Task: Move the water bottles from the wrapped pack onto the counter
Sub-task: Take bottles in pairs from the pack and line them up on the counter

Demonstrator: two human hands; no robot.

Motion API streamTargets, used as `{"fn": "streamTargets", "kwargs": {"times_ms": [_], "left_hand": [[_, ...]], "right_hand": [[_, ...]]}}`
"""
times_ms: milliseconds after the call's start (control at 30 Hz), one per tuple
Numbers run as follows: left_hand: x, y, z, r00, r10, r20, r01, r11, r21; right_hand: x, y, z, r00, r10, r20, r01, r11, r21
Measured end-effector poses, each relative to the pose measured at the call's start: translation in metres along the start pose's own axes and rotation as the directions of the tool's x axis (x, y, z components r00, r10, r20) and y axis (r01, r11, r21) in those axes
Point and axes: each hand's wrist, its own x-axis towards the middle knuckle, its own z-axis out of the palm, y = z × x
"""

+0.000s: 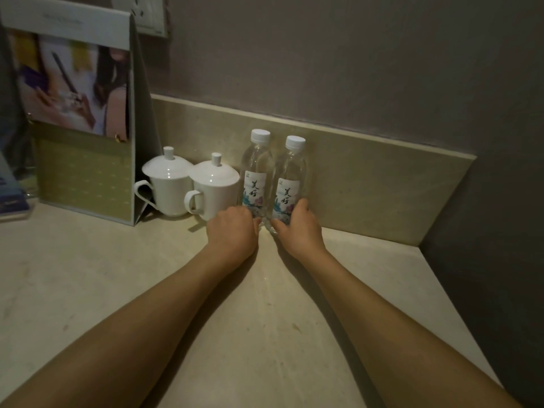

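Two clear water bottles with white caps and flowered labels stand upright side by side on the beige counter (176,290), against the low stone backsplash. My left hand (234,228) is wrapped around the base of the left bottle (255,172). My right hand (295,223) grips the base of the right bottle (290,178). Both bottles touch each other or nearly so. No wrapped pack is in view.
Two white lidded cups (169,184) (213,187) stand just left of the bottles. A tall standing display card (85,122) is further left, with a blue object (11,195) at the left edge. The counter ends at the right (459,313) beside a dark wall.
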Motion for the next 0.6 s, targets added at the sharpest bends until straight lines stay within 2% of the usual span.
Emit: {"fn": "streamTargets", "kwargs": {"times_ms": [600], "left_hand": [[0.0024, -0.0059, 0.0013, 0.998, -0.002, 0.057, 0.006, 0.997, -0.074]], "right_hand": [[-0.0019, -0.0036, 0.0053, 0.997, 0.069, -0.045, -0.069, 0.998, -0.002]]}}
